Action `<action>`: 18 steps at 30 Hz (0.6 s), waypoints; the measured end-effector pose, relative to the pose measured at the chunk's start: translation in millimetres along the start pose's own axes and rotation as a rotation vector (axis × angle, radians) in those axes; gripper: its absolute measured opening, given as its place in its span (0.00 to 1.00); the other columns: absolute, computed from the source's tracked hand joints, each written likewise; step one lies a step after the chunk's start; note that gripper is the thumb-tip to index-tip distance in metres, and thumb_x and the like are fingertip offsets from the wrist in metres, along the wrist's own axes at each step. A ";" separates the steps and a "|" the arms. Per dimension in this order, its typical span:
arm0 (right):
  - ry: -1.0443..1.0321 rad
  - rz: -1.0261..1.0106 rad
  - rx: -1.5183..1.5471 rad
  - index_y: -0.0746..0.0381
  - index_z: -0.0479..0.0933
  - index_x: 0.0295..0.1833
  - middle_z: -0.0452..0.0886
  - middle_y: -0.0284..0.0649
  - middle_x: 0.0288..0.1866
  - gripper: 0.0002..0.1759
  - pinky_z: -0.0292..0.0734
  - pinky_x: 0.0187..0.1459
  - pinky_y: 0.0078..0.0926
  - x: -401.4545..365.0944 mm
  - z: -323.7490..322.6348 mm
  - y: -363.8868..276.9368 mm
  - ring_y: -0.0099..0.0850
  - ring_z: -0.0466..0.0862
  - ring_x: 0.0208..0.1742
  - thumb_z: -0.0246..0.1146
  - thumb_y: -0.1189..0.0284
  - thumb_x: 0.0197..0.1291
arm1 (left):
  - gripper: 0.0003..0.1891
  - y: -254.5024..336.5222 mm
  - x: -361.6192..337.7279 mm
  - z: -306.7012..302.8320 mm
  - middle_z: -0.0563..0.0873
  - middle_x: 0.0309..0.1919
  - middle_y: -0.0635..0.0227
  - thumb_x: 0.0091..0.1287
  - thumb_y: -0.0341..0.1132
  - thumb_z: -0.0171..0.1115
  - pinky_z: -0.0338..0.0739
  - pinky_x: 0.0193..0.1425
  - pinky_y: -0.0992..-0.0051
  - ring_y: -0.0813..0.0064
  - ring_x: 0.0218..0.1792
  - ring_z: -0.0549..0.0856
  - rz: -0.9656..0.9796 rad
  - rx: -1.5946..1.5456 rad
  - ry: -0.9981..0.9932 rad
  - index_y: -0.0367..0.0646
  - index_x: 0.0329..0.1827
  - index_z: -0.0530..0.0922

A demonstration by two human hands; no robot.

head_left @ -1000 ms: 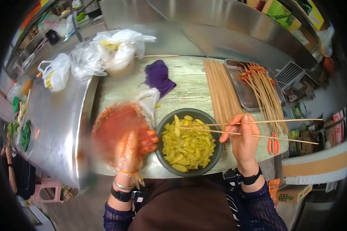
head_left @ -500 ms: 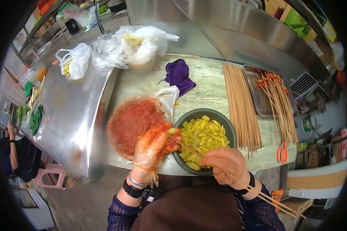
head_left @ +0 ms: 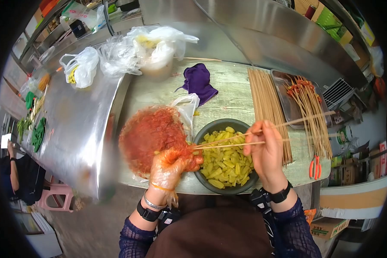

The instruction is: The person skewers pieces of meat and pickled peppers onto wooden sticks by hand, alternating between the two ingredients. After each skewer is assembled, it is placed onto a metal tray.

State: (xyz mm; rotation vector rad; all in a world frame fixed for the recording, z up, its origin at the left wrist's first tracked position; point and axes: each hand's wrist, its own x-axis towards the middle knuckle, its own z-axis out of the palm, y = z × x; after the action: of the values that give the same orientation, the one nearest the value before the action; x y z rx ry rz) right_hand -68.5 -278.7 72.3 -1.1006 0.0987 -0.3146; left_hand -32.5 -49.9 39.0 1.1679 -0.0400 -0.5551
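My left hand [head_left: 167, 167], in a clear plastic glove smeared with red, is closed at the edge of a bowl of red marinated meat [head_left: 148, 133]. Pieces of that meat are in its fingers, against the tips of two bamboo skewers [head_left: 232, 141]. My bare right hand [head_left: 266, 148] grips these skewers further along, over the right rim of a dark bowl [head_left: 202, 129]. Green pickled peppers [head_left: 225, 161] fill this bowl. What exactly sits on the tips is partly hidden by the left fingers.
Loose skewers [head_left: 266, 107] lie in a long row on the right. Beside them, a tray [head_left: 284, 79] holds loaded skewers [head_left: 305, 90]; red-handled pliers [head_left: 315, 167] lie nearer. A purple cloth [head_left: 200, 84] and plastic bags [head_left: 120, 56] are behind. Another person's arm [head_left: 13, 172] shows far left.
My right hand has moved up and to the right, away from the pepper bowl's near rim. The skewers' back ends have swung from lower right to upper right. My left hand has barely moved.
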 end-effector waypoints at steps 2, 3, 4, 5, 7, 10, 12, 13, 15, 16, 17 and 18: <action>-0.016 0.065 0.034 0.62 0.69 0.38 0.76 0.40 0.24 0.17 0.75 0.22 0.19 7.4 -0.1 5.0 0.26 0.77 0.19 0.45 0.61 0.73 | 0.14 1.3 -1.1 -1.3 0.83 0.44 0.54 0.66 0.19 0.52 0.82 0.45 0.72 0.69 0.43 0.85 0.005 0.030 -0.023 0.26 0.54 0.74; -0.026 0.099 0.051 0.62 0.70 0.38 0.76 0.40 0.24 0.17 0.75 0.22 0.18 10.2 0.3 7.6 0.25 0.77 0.19 0.45 0.61 0.73 | 0.14 1.9 -2.0 -2.5 0.83 0.44 0.54 0.66 0.19 0.51 0.82 0.46 0.72 0.69 0.43 0.85 0.008 0.044 -0.033 0.25 0.54 0.74; -0.031 0.114 0.054 0.62 0.70 0.38 0.77 0.39 0.24 0.17 0.74 0.21 0.17 12.5 -0.6 9.2 0.25 0.77 0.19 0.46 0.60 0.73 | 0.14 2.3 -2.9 -3.0 0.83 0.44 0.54 0.66 0.19 0.52 0.82 0.46 0.72 0.68 0.43 0.85 0.011 0.030 -0.031 0.26 0.55 0.74; -0.041 0.130 0.040 0.62 0.70 0.38 0.77 0.39 0.24 0.17 0.74 0.22 0.17 13.6 -1.5 9.8 0.25 0.77 0.19 0.46 0.60 0.72 | 0.15 2.4 -3.6 -2.5 0.83 0.44 0.54 0.66 0.19 0.52 0.82 0.46 0.72 0.68 0.44 0.84 0.013 0.015 -0.030 0.26 0.55 0.73; -0.060 0.160 0.010 0.62 0.71 0.38 0.77 0.39 0.24 0.18 0.74 0.22 0.17 15.2 -3.9 10.1 0.24 0.77 0.19 0.46 0.60 0.72 | 0.15 3.6 -4.1 -2.2 0.83 0.45 0.53 0.65 0.19 0.52 0.82 0.47 0.72 0.68 0.45 0.84 0.014 -0.003 -0.038 0.26 0.56 0.73; -0.084 0.174 -0.034 0.62 0.71 0.37 0.77 0.38 0.24 0.18 0.74 0.22 0.16 17.2 -7.4 9.9 0.24 0.77 0.19 0.47 0.59 0.72 | 0.17 6.9 -3.9 -1.5 0.82 0.48 0.52 0.65 0.19 0.53 0.81 0.48 0.72 0.67 0.46 0.84 0.010 -0.033 -0.041 0.25 0.58 0.71; -0.089 0.161 -0.082 0.62 0.71 0.37 0.77 0.37 0.24 0.18 0.74 0.22 0.16 17.8 -7.7 7.2 0.23 0.78 0.19 0.47 0.59 0.72 | 0.20 8.0 -3.7 0.0 0.81 0.50 0.50 0.65 0.20 0.55 0.81 0.47 0.71 0.65 0.46 0.83 0.011 -0.082 -0.016 0.25 0.60 0.69; -0.092 0.154 -0.106 0.62 0.71 0.37 0.77 0.37 0.24 0.18 0.74 0.22 0.16 17.5 -7.2 5.4 0.23 0.78 0.19 0.47 0.60 0.72 | 0.20 7.2 -3.1 -0.7 0.80 0.50 0.50 0.65 0.21 0.54 0.81 0.47 0.70 0.64 0.47 0.83 0.005 -0.097 -0.021 0.25 0.60 0.68; -0.086 0.148 -0.139 0.62 0.71 0.37 0.77 0.36 0.24 0.17 0.74 0.22 0.15 16.4 -4.1 2.6 0.23 0.78 0.20 0.47 0.60 0.72 | 0.20 5.8 -1.8 -3.5 0.79 0.51 0.48 0.66 0.22 0.54 0.81 0.48 0.69 0.61 0.47 0.83 -0.007 -0.125 -0.031 0.24 0.61 0.67; -0.084 0.145 -0.156 0.62 0.71 0.37 0.77 0.36 0.24 0.17 0.73 0.22 0.15 15.8 -2.3 1.5 0.22 0.78 0.20 0.47 0.60 0.72 | 0.19 6.2 -1.7 -4.6 0.79 0.52 0.47 0.67 0.23 0.53 0.80 0.49 0.68 0.61 0.48 0.83 -0.024 -0.171 -0.039 0.24 0.60 0.68; -0.088 0.133 -0.170 0.62 0.71 0.37 0.77 0.36 0.24 0.17 0.73 0.22 0.15 15.1 -0.5 0.3 0.22 0.78 0.20 0.47 0.60 0.72 | 0.18 7.0 -1.9 -5.8 0.79 0.52 0.46 0.67 0.23 0.53 0.80 0.50 0.68 0.60 0.48 0.83 -0.042 -0.217 -0.046 0.24 0.59 0.69; -0.092 0.121 -0.183 0.62 0.71 0.37 0.77 0.36 0.24 0.17 0.73 0.23 0.14 14.5 1.4 -0.8 0.22 0.78 0.20 0.47 0.60 0.72 | 0.18 7.6 -2.3 -7.2 0.79 0.52 0.45 0.67 0.24 0.53 0.80 0.51 0.67 0.60 0.48 0.83 -0.060 -0.263 -0.052 0.24 0.58 0.70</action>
State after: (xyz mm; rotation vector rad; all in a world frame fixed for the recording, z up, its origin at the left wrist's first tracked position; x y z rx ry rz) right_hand -54.6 -282.1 74.7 -1.2828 0.1137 -0.1482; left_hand -29.3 -40.6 43.2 0.9005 0.0231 -0.6236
